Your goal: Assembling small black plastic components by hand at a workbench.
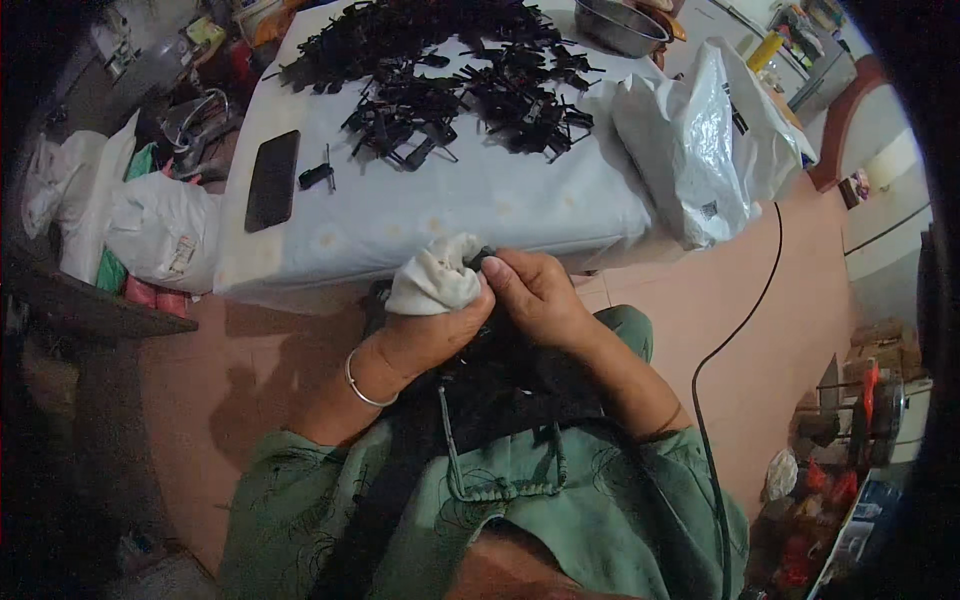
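Observation:
A bunched white cloth (432, 282) covers the fingers of my left hand (425, 338), which is closed around it. Whether it is a loose rag or a glove I cannot make out. Between thumb and fingers, my right hand (545, 305) pinches a small black part (481, 258) against the edge of the cloth. Most of that part is hidden. Both hands meet just off the near edge of the table, above my lap. Beyond them, heaps of similar black parts (410, 120) with thin prongs lie on the table, and a single black part (318, 177) lies apart at the left.
The table has a pale cloth cover (400, 220). A dark phone (272, 180) rests near its left edge. A white plastic sack (690, 150) leans at the right, near a metal basin (622, 28). Stuffed bags (160, 225) stand left. A black cable (735, 335) crosses the right side.

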The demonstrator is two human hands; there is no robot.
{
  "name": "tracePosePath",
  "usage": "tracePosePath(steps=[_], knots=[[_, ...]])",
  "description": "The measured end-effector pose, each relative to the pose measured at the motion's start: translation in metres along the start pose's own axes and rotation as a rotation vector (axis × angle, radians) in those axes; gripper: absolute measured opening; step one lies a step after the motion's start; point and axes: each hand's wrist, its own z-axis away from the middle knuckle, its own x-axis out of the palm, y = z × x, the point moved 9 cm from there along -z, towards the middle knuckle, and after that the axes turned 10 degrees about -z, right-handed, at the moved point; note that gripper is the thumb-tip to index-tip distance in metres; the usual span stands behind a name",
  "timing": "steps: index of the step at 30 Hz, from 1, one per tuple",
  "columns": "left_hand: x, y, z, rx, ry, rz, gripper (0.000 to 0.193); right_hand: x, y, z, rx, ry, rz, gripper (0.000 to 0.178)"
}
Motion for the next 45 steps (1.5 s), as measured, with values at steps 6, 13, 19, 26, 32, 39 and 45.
tracePosePath(steps=[6, 13, 19, 26, 32, 39, 45], knots=[[0.007, -0.008, -0.006, -0.097, -0.018, -0.017, 0.014, 0.002, 0.018, -0.003, 0.053, 0.043, -0.228, 0.029], [0.021, -0.047, 0.002, -0.283, -0.081, 0.315, 0.026, -0.025, -0.014, 0.002, -0.221, 0.225, -0.115, 0.02], [0.027, -0.049, 0.007, -0.481, -0.156, 0.643, 0.024, -0.025, -0.015, 0.011, -0.179, 0.009, 0.129, 0.02], [0.032, -0.039, 0.015, -0.455, -0.41, 0.519, 0.032, -0.014, -0.023, -0.001, -0.155, 0.063, -0.049, 0.013], [0.024, -0.036, 0.011, -0.268, -0.247, 0.302, 0.03, -0.016, -0.022, 0.003, -0.109, 0.07, -0.042, 0.014], [0.023, -0.018, 0.007, -0.051, -0.105, 0.14, 0.019, 0.0, -0.015, 0.0, 0.002, 0.005, 0.172, 0.027], [0.025, -0.007, 0.011, 0.14, -0.077, -0.133, 0.012, 0.004, 0.018, -0.003, -0.031, 0.045, -0.204, 0.029]])
